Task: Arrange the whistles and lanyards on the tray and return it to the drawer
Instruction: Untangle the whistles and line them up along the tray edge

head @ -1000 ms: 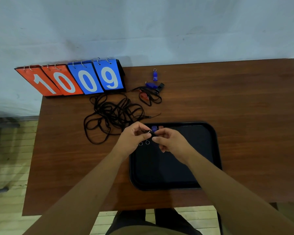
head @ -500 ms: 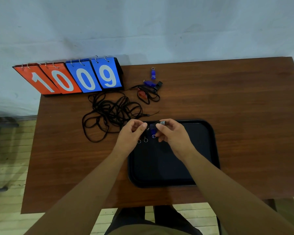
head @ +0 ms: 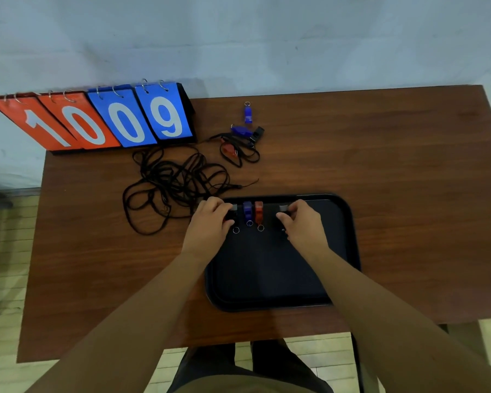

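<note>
A black tray (head: 349, 251) lies on the wooden table in front of me. Along its far edge stand a blue whistle (head: 247, 211) and a red whistle (head: 258, 213) side by side, key rings toward me. My left hand (head: 210, 226) pinches a black whistle (head: 233, 211) just left of them. My right hand (head: 305, 226) pinches another black whistle (head: 283, 209) to their right. A tangle of black lanyards (head: 176, 182) lies on the table left of the tray's far corner.
Farther back lie a blue whistle (head: 247, 113) alone and a cluster of blue (head: 241, 130), black (head: 258, 132) and red (head: 228, 150) whistles wound in lanyards. A flip scoreboard (head: 97, 120) reading 1009 stands at the back left, against the wall.
My hands were close together over the tray's far edge and have moved apart. The blue and red whistles now show between them, with a black whistle under each hand.
</note>
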Motion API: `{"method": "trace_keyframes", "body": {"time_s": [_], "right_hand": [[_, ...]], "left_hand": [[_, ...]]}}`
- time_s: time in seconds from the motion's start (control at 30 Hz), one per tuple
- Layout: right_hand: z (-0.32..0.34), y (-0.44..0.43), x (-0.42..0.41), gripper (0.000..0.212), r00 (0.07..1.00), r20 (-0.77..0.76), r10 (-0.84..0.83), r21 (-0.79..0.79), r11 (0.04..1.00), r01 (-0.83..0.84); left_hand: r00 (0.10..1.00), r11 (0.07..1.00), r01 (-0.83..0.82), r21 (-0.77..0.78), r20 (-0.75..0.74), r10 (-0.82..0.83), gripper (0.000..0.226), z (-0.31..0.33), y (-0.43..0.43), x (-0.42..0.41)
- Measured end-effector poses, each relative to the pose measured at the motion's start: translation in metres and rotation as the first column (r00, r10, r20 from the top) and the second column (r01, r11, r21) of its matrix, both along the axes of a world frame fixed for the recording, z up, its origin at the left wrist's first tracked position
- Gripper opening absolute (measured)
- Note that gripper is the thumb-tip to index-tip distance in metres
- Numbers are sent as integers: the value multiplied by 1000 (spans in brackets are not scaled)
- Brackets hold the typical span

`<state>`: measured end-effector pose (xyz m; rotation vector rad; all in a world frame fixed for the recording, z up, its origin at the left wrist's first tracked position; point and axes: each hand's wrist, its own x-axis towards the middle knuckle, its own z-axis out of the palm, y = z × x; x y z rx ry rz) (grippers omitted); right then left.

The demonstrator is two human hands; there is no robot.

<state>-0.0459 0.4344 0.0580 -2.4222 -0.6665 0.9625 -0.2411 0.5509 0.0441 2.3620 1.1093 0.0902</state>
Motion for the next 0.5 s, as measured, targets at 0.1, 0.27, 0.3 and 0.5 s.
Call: {"method": "trace_keyframes", "body": {"time_s": [0.1,0.27,0.3,0.5], "right_hand": [[-6,7,-3,24,996,58,66,-42,997,-64],[-13,14,-6,34,996,35,76,-30,997,-75],[-13,14,-7,36,996,41,78,-25,997,-77],[-12,11,-8,31,992,67,109,-8,994,-109]], "left_hand": [[1000,1000,18,5,-14,-18,37,-4,2,2],[1000,999,27,29,-8,-27,38,-9,4,6],[1000,999,22,30,-14,-22,38,-10,4,7],[1000,1000,-1,29,-12,1,39,-11,3,9]]}}
